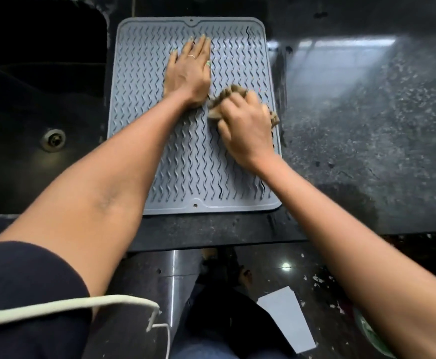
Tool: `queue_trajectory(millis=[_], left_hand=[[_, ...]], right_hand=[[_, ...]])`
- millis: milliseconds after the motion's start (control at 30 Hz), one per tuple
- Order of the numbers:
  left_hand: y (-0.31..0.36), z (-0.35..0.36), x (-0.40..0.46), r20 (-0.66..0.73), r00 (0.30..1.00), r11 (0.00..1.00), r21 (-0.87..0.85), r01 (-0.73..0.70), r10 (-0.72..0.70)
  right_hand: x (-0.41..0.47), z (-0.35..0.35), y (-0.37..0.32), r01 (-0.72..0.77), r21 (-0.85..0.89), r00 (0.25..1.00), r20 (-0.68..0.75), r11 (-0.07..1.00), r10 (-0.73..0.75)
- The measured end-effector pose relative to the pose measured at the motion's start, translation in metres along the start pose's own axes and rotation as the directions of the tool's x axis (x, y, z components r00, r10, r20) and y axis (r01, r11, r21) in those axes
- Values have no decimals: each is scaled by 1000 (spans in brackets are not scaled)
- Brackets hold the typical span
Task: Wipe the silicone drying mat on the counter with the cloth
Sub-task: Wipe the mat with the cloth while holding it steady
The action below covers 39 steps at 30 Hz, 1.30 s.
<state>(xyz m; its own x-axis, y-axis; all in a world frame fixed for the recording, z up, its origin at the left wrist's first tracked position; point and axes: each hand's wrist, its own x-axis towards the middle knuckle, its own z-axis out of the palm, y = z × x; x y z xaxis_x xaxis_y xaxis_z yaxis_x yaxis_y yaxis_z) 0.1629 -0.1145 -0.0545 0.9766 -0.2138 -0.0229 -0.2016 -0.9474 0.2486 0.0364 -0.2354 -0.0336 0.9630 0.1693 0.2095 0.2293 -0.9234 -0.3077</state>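
A grey silicone drying mat [185, 161] with wavy ridges lies flat on the dark counter, right of the sink. My left hand [189, 69] lies flat on the mat's upper middle, fingers straight, pressing it down. My right hand [245, 125] grips a bunched brown cloth [227, 95] on the mat's right half, near the right rim. The cloth shows beyond my fingers and at the right of my hand, and looks blurred from motion.
A black sink [40, 99] with a metal drain [53, 139] lies left of the mat. Speckled dark counter [367, 125] stretches to the right. Below the counter edge are the floor, a white sheet [287, 320] and a white cord [69, 305].
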Motion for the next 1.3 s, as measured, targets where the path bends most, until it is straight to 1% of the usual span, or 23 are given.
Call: queue_trajectory(millis=[133, 200, 233, 267, 333, 367, 400, 433, 467, 500, 533, 600, 700, 800, 867, 933, 1000, 1033, 1067, 1133, 1200, 1300], left_hand=[[5, -5, -9, 17, 1000, 1000, -16, -26, 26], [4, -6, -17, 25, 999, 999, -23, -28, 28], [2, -5, -24, 32, 999, 999, -22, -30, 31], [0, -4, -33, 40, 999, 999, -19, -31, 31], [-1, -1, -49, 48, 998, 999, -9, -31, 32], [-1, 1, -59, 37, 999, 1000, -1, -24, 24], [0, 2, -67, 23, 1000, 1000, 2, -12, 12], [1, 3, -74, 11, 1000, 1000, 7, 2, -2], [1, 3, -79, 0, 1000, 1000, 13, 16, -16], [2, 4, -82, -5, 1000, 999, 20, 28, -28], [3, 4, -84, -4, 999, 999, 27, 39, -39], [5, 3, -84, 5, 999, 998, 37, 51, -52], [8, 3, -84, -5, 998, 997, 35, 69, -69], [10, 2, -87, -7, 997, 996, 43, 82, -82], [14, 1, -90, -2, 995, 994, 51, 96, -96], [19, 0, -97, 9, 993, 992, 46, 115, -116], [21, 1, -109, 22, 993, 993, 34, 112, -113], [20, 3, -117, 26, 994, 994, 28, 106, -107], [20, 5, -125, 28, 995, 995, 29, 97, -98], [19, 7, -137, 31, 996, 995, 52, 81, -83], [20, 7, -144, 39, 995, 995, 60, 84, -87], [22, 7, -146, 35, 995, 994, 59, 92, -94]], right_hand=[[-67, -23, -12, 127, 24, 991, 32, 992, -128], [-73, -31, -12, 168, 103, 985, 34, 981, -172], [-68, -34, -11, 148, 160, 988, 23, 976, -154], [-60, -36, -11, 105, 221, 994, -6, 970, -106], [-29, -32, -5, -15, 287, 996, -80, 958, 39], [-11, -29, -3, -65, 267, 992, -83, 961, 90], [6, -25, -1, -108, 202, 993, -32, 973, 117], [17, -19, 0, -136, 112, 990, 48, 984, 132], [24, -11, -1, -144, 26, 984, 111, 989, 141], [26, -5, -2, -138, -41, 981, 132, 990, 142], [23, -2, -5, -135, -81, 982, 122, 988, 144], [5, 0, -9, -111, -91, 993, 36, 990, 115], [-45, -2, -17, -35, -46, 997, -67, 998, 32], [-96, -12, -33, 11, 40, 997, -75, 999, -8], [-110, -21, -38, 33, 113, 997, -70, 993, -25], [-107, -32, -35, -20, 213, 998, -55, 977, 32], [-90, -38, -27, -137, 321, 978, -105, 937, 179], [-80, -38, -22, -181, 346, 962, -132, 921, 238], [-71, -38, -18, -210, 327, 955, -132, 922, 265], [-61, -32, -14, -229, 194, 968, -62, 954, 245], [-69, -25, -16, -175, 99, 983, -31, 980, 179], [-110, -22, -29, -41, 24, 998, -49, 999, 43]])
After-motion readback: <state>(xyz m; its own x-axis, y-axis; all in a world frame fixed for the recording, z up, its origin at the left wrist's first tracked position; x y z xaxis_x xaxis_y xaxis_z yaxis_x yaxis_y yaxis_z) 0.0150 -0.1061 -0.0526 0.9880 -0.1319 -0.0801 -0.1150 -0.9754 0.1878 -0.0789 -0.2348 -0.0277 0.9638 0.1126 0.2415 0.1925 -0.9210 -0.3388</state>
